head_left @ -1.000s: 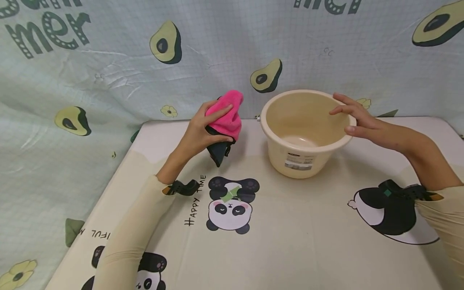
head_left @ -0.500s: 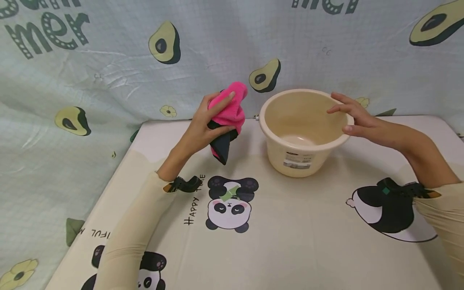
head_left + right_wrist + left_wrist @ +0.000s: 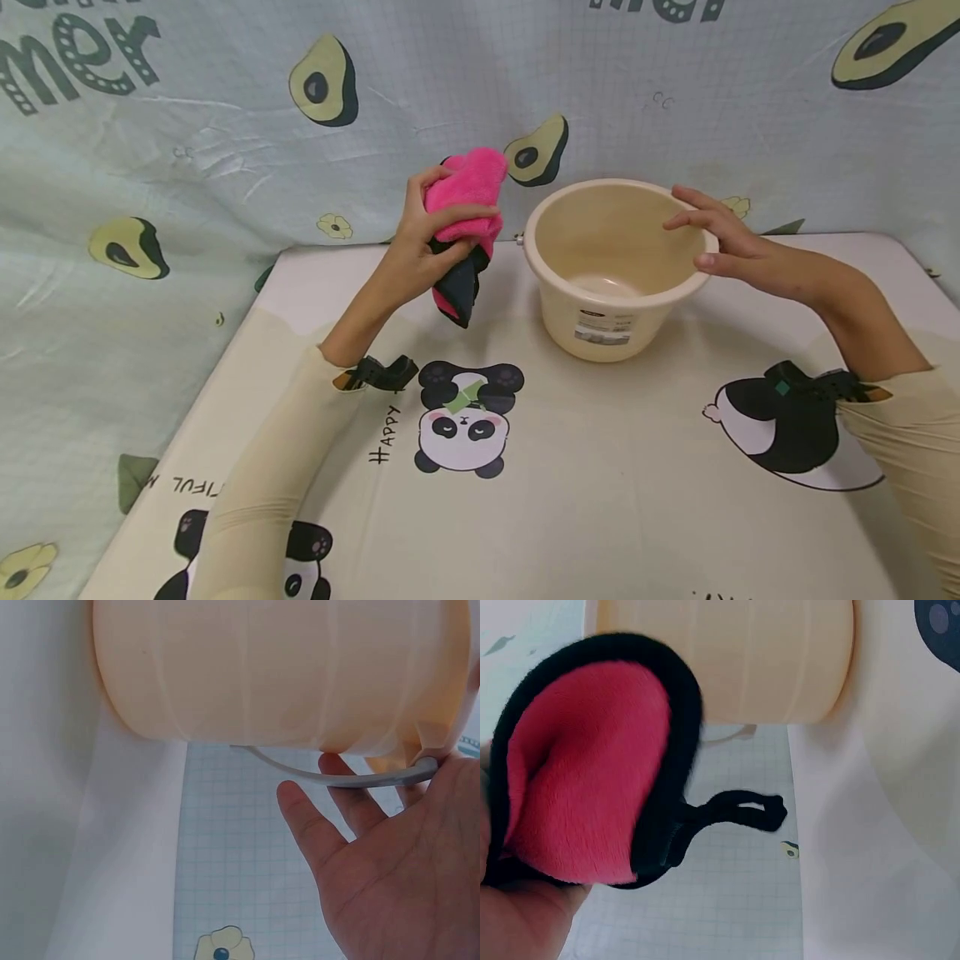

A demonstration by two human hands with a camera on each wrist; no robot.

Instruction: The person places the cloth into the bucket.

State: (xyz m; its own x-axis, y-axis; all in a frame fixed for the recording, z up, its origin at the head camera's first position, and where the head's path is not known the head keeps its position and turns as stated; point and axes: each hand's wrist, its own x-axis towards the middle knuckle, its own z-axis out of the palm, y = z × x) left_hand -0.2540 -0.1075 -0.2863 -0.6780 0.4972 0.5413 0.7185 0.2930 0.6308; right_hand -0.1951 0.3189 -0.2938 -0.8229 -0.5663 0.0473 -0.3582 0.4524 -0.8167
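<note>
My left hand grips a folded plush pink cloth with black edging, raised over the table left of the bucket. In the left wrist view the cloth bulges out from the fingers, its black hanging loop sticking out to the side. A cream plastic bucket stands upright on the table, with a label on its front. My right hand rests at the bucket's right rim, fingers spread and fairly straight. From the right wrist, its fingers show beside the bucket's grey handle.
The table wears a cream cover printed with pandas. Right behind it hangs a pale sheet with avocado prints. Both wrists carry black straps.
My left hand has lifted the cloth a little and turned it, so its hanging end points more downward. The right hand stays at the bucket's rim. The head view has shifted slightly.
</note>
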